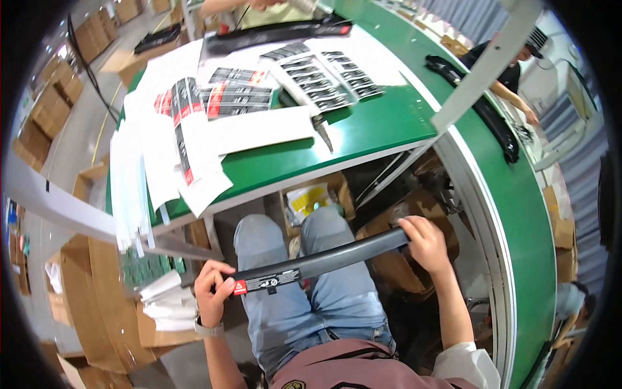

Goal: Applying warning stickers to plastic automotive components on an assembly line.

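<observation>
Ideally, hold the black bar point(343, 257) steady over the lap point(343, 301), both ends supported: the left hand point(212, 292) grasps its labelled end, the right hand point(425, 243) its other; avoid rubbing the label point(273, 280) or knocking the green tabletop point(372, 129).

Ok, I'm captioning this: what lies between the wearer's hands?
In the head view, a long labelled black bar spans left hand to right hand.

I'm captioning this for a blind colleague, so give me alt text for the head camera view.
A seated person's left hand and right hand hold a long black bar by its two ends above blue jeans. Ahead, black-and-red labels lie on a green table; cardboard boxes stand to the left.
</observation>
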`<state>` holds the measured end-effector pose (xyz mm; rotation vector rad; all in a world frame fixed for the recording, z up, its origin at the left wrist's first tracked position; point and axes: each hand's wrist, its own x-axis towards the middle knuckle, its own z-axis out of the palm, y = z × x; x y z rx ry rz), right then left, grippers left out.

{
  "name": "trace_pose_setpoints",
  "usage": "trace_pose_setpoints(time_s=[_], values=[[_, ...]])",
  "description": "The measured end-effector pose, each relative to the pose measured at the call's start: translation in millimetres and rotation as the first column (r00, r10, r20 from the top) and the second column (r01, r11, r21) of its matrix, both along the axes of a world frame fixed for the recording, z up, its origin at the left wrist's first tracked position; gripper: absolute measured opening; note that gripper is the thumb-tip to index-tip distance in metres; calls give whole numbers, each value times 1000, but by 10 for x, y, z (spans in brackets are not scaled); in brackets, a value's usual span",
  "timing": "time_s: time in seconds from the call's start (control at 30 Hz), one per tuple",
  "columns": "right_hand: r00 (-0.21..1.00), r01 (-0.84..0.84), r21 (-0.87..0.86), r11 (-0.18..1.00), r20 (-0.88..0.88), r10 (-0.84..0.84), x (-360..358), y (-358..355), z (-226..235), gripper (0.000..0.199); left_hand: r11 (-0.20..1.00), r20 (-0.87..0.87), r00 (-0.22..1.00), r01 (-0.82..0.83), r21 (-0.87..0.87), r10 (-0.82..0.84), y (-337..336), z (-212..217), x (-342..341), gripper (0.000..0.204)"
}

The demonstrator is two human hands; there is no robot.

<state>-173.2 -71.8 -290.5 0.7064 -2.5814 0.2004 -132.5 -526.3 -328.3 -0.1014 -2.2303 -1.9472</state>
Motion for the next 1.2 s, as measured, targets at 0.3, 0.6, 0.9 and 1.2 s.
trace_pose_setpoints(time_s=[0.3,0.6,0.9,1.2], values=[[986,-88,9,996,143,86,786,389,742,41,961,-181,944,-266,73,275,4,27,17,15],[462,753,-619,223,258,-848,2521,2245,869,28,910,104,965,-262,322,241,558,-127,-133,15],[106,636,-736,-231,380,-919,2054,5264,267,41,968,135,991,-22,251,-12,715,-346,25,10],[462,689,-348,635,-464,-756,93,3124,769,33,963,-143,952,-270,22,271,139,213,2,8]])
